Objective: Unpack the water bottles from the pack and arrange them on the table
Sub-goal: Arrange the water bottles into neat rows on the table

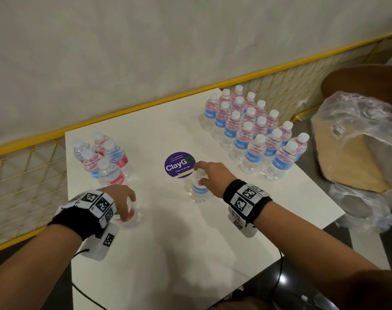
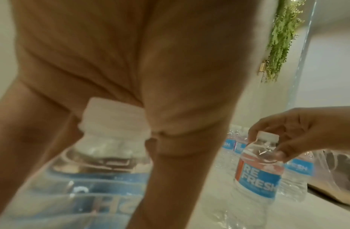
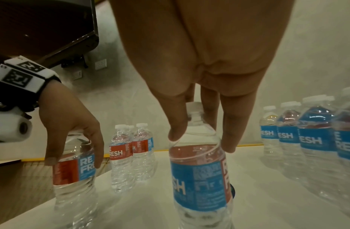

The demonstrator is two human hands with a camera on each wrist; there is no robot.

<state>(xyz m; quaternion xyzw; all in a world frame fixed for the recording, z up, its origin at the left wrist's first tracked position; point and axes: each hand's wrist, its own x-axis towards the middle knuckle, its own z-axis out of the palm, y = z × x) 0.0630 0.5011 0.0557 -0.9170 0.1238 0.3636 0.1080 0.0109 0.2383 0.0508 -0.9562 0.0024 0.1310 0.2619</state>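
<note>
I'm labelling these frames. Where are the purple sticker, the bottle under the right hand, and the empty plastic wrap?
purple sticker [image 1: 176, 164]: head view, on its lettering.
bottle [image 3: 197, 173]: right wrist view, on its blue label.
plastic wrap [image 1: 356, 113]: head view, on its crumpled top.

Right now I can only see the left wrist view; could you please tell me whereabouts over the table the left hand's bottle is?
Observer: The left bottle, gripped from above by the left hand, is near the table's left edge, just in front of a small cluster of bottles.
Operator: How many bottles are in that cluster?
Observer: Five, as far as I can count, all upright.
Operator: Is anything close to the right hand's bottle?
Observer: A round purple sticker lies on the table just behind the right bottle.
</note>
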